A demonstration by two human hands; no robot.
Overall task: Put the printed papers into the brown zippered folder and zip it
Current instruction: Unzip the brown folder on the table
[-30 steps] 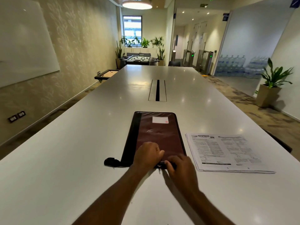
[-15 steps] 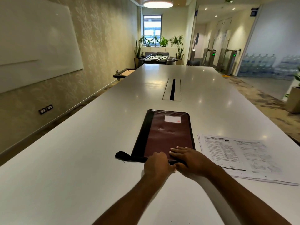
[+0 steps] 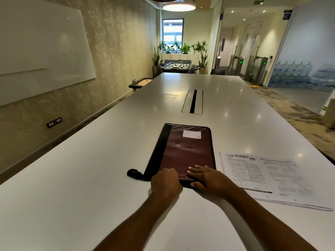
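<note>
The brown zippered folder (image 3: 183,151) lies flat and closed on the white table (image 3: 81,187), with a black spine on its left and a white label (image 3: 191,134) near its far end. My left hand (image 3: 165,182) is curled tight on the folder's near edge; what its fingertips pinch is hidden. My right hand (image 3: 208,180) lies on the near right corner, fingers flat on the cover and thumb at the edge. The printed papers (image 3: 262,174) sit in a loose stack right of the folder, untouched.
A black strap loop (image 3: 133,173) trails from the folder's near left corner. A cable slot (image 3: 193,101) runs along the table's middle, farther away. The table's right edge drops to carpet beyond the papers.
My right hand went from the middle of the near edge to lie flat on the folder's near right corner. My left hand came off the cover and curled on the near edge.
</note>
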